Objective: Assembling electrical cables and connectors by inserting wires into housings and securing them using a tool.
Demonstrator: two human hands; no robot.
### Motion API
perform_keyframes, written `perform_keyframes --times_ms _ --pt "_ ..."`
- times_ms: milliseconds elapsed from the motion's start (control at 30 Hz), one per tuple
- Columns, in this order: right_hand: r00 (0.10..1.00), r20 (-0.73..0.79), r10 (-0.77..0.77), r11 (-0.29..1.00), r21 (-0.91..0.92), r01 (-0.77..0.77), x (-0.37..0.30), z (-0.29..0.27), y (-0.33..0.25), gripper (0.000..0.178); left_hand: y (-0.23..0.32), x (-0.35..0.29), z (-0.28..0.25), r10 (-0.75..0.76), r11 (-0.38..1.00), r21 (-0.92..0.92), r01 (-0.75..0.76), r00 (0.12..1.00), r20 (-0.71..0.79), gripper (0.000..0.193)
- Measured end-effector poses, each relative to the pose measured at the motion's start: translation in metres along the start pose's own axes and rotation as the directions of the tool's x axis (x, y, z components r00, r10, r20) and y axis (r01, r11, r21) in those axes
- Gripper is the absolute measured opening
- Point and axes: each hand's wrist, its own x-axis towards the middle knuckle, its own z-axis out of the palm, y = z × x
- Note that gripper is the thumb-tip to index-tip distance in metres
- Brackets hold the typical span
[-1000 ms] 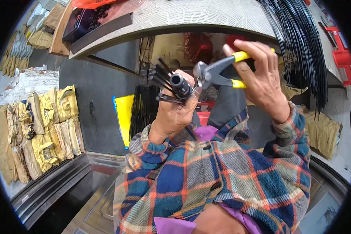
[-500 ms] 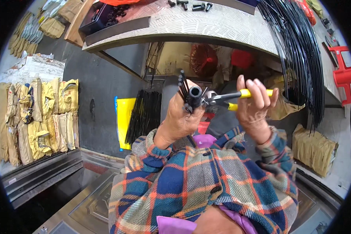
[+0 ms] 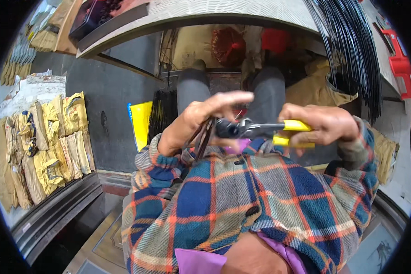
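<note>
My left hand [image 3: 194, 119] has its fingers stretched forward above a black tube-shaped piece [image 3: 227, 128] and its thumb below. Several thin black strips [image 3: 204, 139] run through its palm, and the hand keeps hold of them; the fingertips are blurred. My right hand [image 3: 324, 125] is closed around the yellow handles of a pair of pliers [image 3: 265, 129]. The dark jaws of the pliers point left and meet the end of the black tube-shaped piece in front of my chest. Whether the jaws grip it cannot be made out.
A workbench [image 3: 205, 11] spans the far side, with a dark bin [image 3: 89, 20] at its left. A long black bundle of strands [image 3: 351, 50] hangs over its right. Another dark bundle [image 3: 162, 114] stands near a yellow sheet [image 3: 141, 121]. Wrapped packages [image 3: 55, 141] line the left.
The pliers have lowered and lie more level, their handles now wrapped from above. My left hand's fingers have straightened, and the strips in it now slant downward. The view has shifted slightly.
</note>
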Motion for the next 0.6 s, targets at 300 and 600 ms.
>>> perform_keyframes --times_ms 300,600 --pt "0.679 -0.383 -0.626 0.385 -0.909 -0.158 0.007 0.041 0.03 0.055 -0.028 0.008 0.014 0.396 0.901 0.272 -0.337 0.895 -0.206 0.058" --pt "0.894 -0.309 -0.324 0.919 -0.328 0.22 -0.011 0.02 0.017 0.057 -0.021 0.014 0.002 0.407 0.903 0.147 -0.404 0.914 0.012 0.058"
